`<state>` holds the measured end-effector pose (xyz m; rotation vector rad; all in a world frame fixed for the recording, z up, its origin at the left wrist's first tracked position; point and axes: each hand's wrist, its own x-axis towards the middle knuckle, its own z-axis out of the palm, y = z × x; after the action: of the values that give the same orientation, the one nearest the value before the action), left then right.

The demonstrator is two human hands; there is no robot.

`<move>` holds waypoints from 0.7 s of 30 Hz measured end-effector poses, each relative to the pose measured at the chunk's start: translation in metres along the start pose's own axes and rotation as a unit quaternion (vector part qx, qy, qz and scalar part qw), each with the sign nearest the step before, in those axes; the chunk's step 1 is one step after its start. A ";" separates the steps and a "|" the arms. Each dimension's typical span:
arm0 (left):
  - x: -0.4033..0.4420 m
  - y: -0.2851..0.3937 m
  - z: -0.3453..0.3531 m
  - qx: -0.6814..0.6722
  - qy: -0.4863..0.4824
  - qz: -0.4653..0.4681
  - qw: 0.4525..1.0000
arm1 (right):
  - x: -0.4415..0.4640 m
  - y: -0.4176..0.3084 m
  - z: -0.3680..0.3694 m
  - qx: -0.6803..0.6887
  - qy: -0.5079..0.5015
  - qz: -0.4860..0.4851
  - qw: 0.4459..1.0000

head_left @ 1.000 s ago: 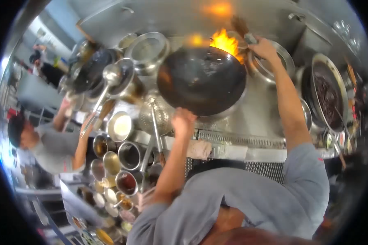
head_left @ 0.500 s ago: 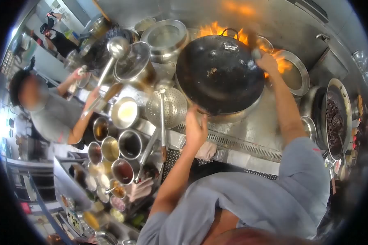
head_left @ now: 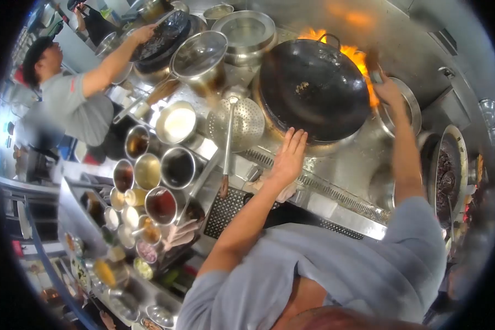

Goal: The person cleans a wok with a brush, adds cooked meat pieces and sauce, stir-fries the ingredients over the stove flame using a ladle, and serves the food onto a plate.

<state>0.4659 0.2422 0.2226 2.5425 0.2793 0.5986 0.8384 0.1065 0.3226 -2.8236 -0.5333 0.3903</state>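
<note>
A large black wok sits tilted over the burner, with a few brown scraps in its bowl and flames behind its rim. My left hand lies at the near edge of the wok, fingers stretched out and together, apparently holding nothing. To the right of the wok, my right hand is closed around a brown, handle-like thing, too blurred to name. A perforated skimmer and a ladle lie left of my left hand, their handles toward me.
Lidded pots stand at the back. A co-worker reaches over another wok at the left. Several sauce containers crowd the lower left. At the right is a big pan of dark food. A cloth lies by the stove edge.
My left hand has turned flat, fingers now straight against the near rim. My right hand has moved right, away from the wok's rim. The co-worker now reaches over the far wok; the view has shifted.
</note>
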 end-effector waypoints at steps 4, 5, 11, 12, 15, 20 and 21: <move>-0.004 0.000 -0.003 -0.005 -0.010 -0.007 1.000 | -0.018 -0.071 0.109 0.027 -0.144 -0.237 0.960; -0.009 -0.007 -0.007 0.004 -0.022 0.016 1.000 | -0.044 -0.088 0.132 0.083 -0.170 -0.300 0.935; -0.105 -0.013 -0.050 -0.255 -0.192 -0.095 0.943 | -0.062 0.028 0.030 0.032 -0.136 -0.203 0.969; -0.136 -0.021 -0.063 -0.283 -0.177 -0.116 0.936 | -0.050 0.068 0.016 0.020 -0.017 -0.140 0.990; -0.270 -0.028 -0.034 -0.236 -0.151 -0.341 0.897 | -0.155 0.040 0.069 0.236 -0.170 -0.192 0.937; -0.516 0.052 0.080 -0.214 -0.304 -0.681 0.631 | -0.232 0.023 0.176 -0.013 -0.263 -0.235 0.935; -0.556 0.096 0.125 -0.217 -0.288 -0.684 0.634 | -0.235 0.024 0.183 -0.028 -0.276 -0.252 0.927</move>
<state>0.0416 -0.0623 -0.0243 1.2589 1.3868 -0.6681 0.5797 0.0275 0.1952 -2.4601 -1.3542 1.0709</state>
